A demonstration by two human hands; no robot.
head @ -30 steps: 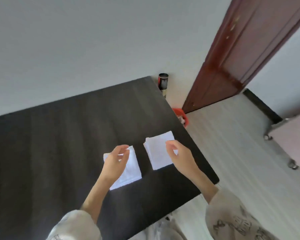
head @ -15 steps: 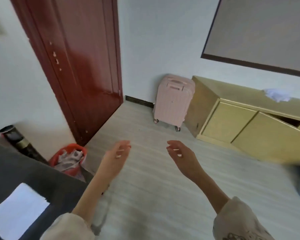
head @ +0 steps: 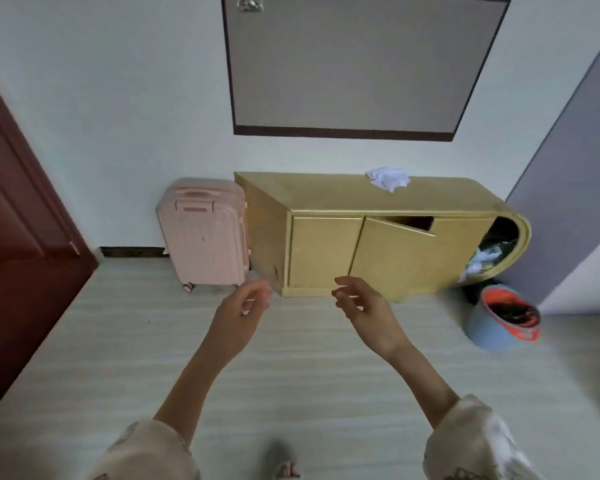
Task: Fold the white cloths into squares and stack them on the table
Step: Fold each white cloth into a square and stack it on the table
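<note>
Nearest, at the bottom edge: two pale patterned sleeves [head: 146,452] and a blurred sandalled foot [head: 286,467] on the light plank floor [head: 309,375]. Above them, left hand [head: 238,318] raised in mid-air, fingers loosely curled and slightly apart, holding nothing, touching nothing. Right hand [head: 369,315] level with it and well apart, fingers relaxed and a little spread, likewise empty. Further off on the right, a blue bucket [head: 499,323] with an orange rim, dark contents. On the left, a dark red door [head: 18,237]. Against the far wall, a pink suitcase [head: 205,237] upright, just beside a yellow cabinet [head: 326,251] with one door ajar. On the cabinet top, crumpled white cloths [head: 388,178] in a small heap. Above, a dark-framed grey board [head: 354,64] on the wall. No legible writing or brand anywhere.
</note>
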